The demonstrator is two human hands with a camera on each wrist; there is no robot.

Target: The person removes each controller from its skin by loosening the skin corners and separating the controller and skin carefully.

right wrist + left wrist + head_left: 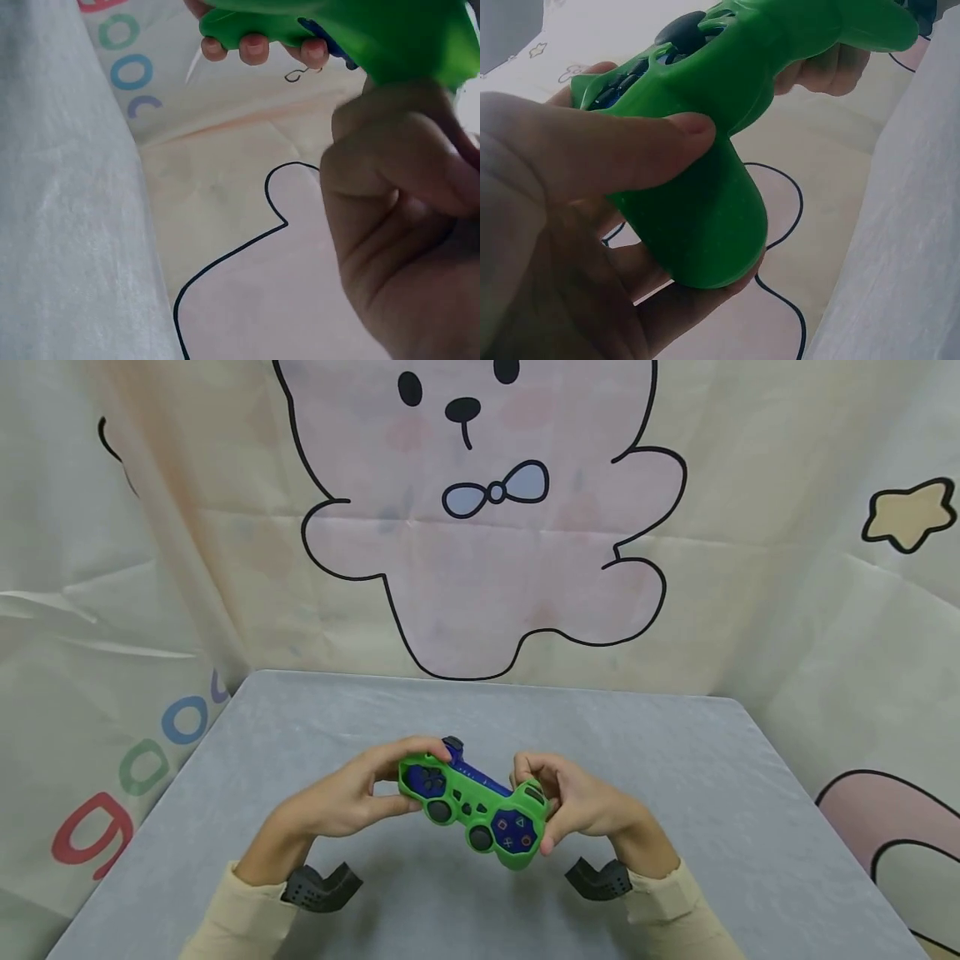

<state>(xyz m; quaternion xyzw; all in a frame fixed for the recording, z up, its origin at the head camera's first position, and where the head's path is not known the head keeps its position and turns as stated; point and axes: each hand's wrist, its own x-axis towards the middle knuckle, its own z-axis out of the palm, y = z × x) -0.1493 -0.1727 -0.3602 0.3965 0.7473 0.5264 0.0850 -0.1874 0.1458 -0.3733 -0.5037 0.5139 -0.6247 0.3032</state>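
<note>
A game controller [487,806] with a blue body and a bright green cover is held above the table, its face turned to the head view and its right end lower. The left hand [337,793] grips its left end, fingers behind and thumb along the near side. In the left wrist view, that thumb [637,146] presses the green handle [705,217]. At the other end, the right hand [592,802] holds the right handle, thumb at the near edge and fingers bent behind. The right wrist view shows these curled fingers [397,142] against the green cover [409,37].
A grey cloth-covered table [337,710] lies beneath the hands. Behind it hangs a pale curtain [465,585] with a bear drawing, and more curtain stands at both sides. Black wrist mounts [322,889] stick out inward from both beige sleeves [247,910].
</note>
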